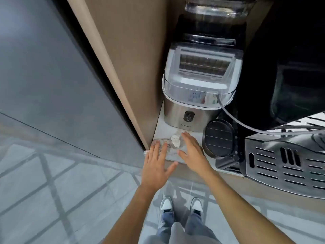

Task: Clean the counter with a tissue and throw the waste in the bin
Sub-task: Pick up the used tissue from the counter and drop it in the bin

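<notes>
A person is standing at a pale, marbled worktop (162, 128) and looking straight down at it. Both hands are reaching out over the front corner of the worktop.

The left hand (156, 164) is lying flat and wide open, with its fingers spread. Its fingertips are sitting near the left edge of the worktop, beside a tan wall panel (130, 71). It is holding nothing.

The right hand (192, 152) is also wide open and flat, with its fingers pointing toward the back. It is holding nothing too.

A small crumpled white tissue (175, 141) is lying on the worktop between the two hands. It is sitting just beside the fingers of the right hand, but I cannot tell if they are touching it. Some grey and brown smudgy marks are showing on the worktop around the tissue.

Right behind the tissue, a shiny silver machine (186, 115) with a clear lid is standing on the worktop. A thin clear tube (233, 118) is running from it off to the right. A round black part (219, 139) of a bigger dark machine is sitting just to the right of the right hand.

Down below, two white shoes (181, 206) are standing on a grey tiled floor (52, 191).
</notes>
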{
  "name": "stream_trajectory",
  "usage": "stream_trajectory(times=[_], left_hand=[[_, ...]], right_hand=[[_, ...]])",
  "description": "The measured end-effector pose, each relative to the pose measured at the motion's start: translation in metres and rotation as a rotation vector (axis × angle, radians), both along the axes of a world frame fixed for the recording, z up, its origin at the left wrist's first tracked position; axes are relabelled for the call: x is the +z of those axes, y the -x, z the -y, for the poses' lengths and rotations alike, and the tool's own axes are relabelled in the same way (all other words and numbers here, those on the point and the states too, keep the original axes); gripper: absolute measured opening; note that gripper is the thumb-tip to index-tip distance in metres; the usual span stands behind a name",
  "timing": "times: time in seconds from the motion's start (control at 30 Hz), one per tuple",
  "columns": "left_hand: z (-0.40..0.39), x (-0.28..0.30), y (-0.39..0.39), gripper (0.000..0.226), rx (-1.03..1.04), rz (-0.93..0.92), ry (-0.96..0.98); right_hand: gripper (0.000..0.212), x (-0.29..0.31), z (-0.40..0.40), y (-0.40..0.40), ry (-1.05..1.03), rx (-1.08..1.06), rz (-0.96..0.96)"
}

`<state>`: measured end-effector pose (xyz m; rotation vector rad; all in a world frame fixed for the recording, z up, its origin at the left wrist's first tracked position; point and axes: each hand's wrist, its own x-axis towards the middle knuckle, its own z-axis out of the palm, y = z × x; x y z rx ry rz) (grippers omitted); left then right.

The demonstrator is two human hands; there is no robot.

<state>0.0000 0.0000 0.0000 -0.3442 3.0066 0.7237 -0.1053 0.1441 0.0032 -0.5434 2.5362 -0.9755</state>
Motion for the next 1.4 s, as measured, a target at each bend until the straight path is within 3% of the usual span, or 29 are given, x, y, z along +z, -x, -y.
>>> stream_trajectory(times=[0.37, 0.67, 0.83, 0.93, 1.03, 1.4], left_hand=[[0.001, -0.026, 0.016, 0.079, -0.055, 0.085, 0.143], [-0.003, -0.034, 0.014, 0.078, -0.094, 0.159, 0.189], [-0.005, -0.041, 0.010, 0.077, -0.170, 0.192, 0.239], [-0.011, -0.044, 0.007, 0.075, -0.228, 0.199, 0.244], [-0.021, -0.043, 0.004, 0.075, -0.302, 0.188, 0.244], [-0.081, -0.046, -0.002, 0.075, -0.630, 0.135, 0.275]], right_hand=[[0.072, -0.027, 0.025, 0.030, -0.241, 0.084, -0.131], [0.030, -0.028, 0.023, 0.025, -0.132, -0.019, -0.052], [0.013, -0.022, 0.003, 0.005, -0.015, -0.258, 0.052], [0.006, -0.003, -0.010, -0.013, 0.210, -0.487, 0.170], [0.013, 0.012, -0.033, -0.033, 0.491, -0.755, 0.266], [0.011, 0.037, -0.140, -0.131, 0.640, -1.110, 0.193]])
